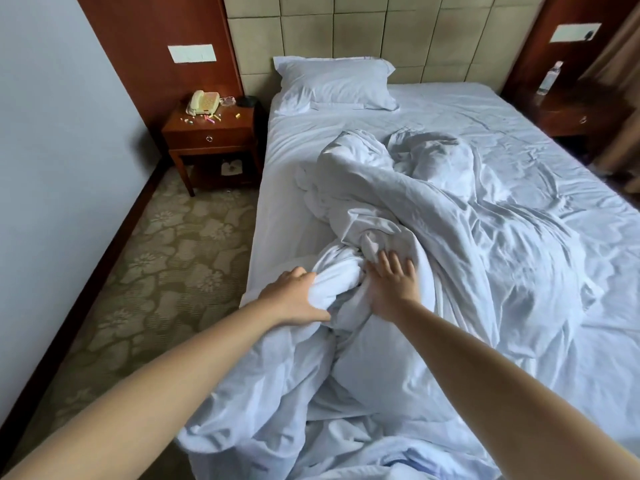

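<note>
Left hand (298, 299) gripped a bunched fold of the white duvet (450, 230), fingers curled in; right hand (393, 284) pressed spread beside it. Duvet lay twisted mid-bed (467, 109), its near end spilling toward the carpet (166, 265). Likely risk: pulling one fold alone would tighten the twist or drag the bulk off.

You see one crumpled white fabric duvet (415, 237) on the white-sheeted bed (485, 109), one white rectangular pillow (336, 84) at its head, and two reddish-brown wooden nightstands (209, 135) (575, 114) flanking it.

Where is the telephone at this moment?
In the head view, the telephone sits at upper left on the wooden nightstand, left of the pillow.
</note>
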A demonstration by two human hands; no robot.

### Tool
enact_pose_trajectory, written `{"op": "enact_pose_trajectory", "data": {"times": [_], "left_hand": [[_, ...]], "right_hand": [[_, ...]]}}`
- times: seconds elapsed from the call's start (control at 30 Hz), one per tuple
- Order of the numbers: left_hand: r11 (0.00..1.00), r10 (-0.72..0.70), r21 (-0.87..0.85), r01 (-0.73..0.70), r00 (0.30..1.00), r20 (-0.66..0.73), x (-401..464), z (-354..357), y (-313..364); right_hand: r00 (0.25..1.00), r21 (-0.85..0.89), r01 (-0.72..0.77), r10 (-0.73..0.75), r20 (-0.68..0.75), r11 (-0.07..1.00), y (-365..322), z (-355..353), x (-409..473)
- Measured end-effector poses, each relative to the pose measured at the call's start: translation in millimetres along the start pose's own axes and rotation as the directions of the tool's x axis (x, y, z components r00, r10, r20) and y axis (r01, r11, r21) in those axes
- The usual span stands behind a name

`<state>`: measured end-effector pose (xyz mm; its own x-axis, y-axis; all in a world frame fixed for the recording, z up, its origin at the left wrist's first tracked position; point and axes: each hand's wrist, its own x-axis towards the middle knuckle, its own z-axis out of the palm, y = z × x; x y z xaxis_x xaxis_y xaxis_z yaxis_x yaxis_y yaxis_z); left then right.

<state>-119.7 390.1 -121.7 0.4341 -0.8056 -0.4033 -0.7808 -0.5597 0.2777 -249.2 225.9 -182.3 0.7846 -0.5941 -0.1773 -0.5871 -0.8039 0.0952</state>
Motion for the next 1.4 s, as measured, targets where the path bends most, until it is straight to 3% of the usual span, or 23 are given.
{"op": "enact_pose_trajectory", "data": {"times": [0.1, 0.2, 0.43, 0.53, 0.73, 0.93, 1.13, 1.23, 1.3, 1.4], "left_hand": [[0.996, -0.024, 0.081, 0.03, 0.997, -0.073, 33, 10, 18], [0.972, -0.025, 0.228, 0.057, 0.989, -0.144, 69, 17, 34], [0.898, -0.065, 0.432, 0.081, 0.997, -0.051, 138, 16, 66], [0.885, -0.054, 0.462, 0.057, 0.998, -0.019, 154, 14, 71], [0.951, 0.009, 0.31, -0.018, 1.0, 0.028, 136, 3, 66], [0.999, -0.027, -0.018, 0.027, 1.0, 0.013, 71, -32, 11], [0.952, -0.009, -0.306, -0.008, 0.999, -0.052, 0, -27, -13], [0.872, -0.077, -0.488, -0.029, 0.977, -0.197, -27, -50, -32], [0.809, -0.183, -0.587, -0.034, 0.934, -0.306, -41, -66, -48], [0.793, -0.265, -0.609, -0.011, 0.894, -0.361, -49, -70, -55]], "right_hand": [[0.989, 0.05, 0.131, -0.127, -0.08, 0.99, 3, 4, 4], [0.974, 0.1, 0.222, -0.216, -0.067, 0.97, 9, 6, 16], [0.985, 0.324, 0.1, -0.14, 0.102, 0.941, 32, 20, 49], [0.99, 0.318, 0.055, -0.094, 0.107, 0.946, 41, 31, 60], [0.987, 0.265, -0.013, -0.029, 0.156, 0.964, 44, 40, 67], [0.987, 0.166, -0.034, 0.007, 0.159, 0.986, 40, 25, 60], [0.99, 0.078, -0.012, 0.0, 0.144, 0.997, 11, 5, 33], [0.984, 0.064, -0.088, 0.077, 0.159, 0.994, 10, -10, 21], [0.971, 0.107, -0.149, 0.125, 0.204, 0.983, 2, -20, 12], [0.952, 0.366, -0.22, 0.118, 0.281, 0.904, -30, -36, 2]]}}
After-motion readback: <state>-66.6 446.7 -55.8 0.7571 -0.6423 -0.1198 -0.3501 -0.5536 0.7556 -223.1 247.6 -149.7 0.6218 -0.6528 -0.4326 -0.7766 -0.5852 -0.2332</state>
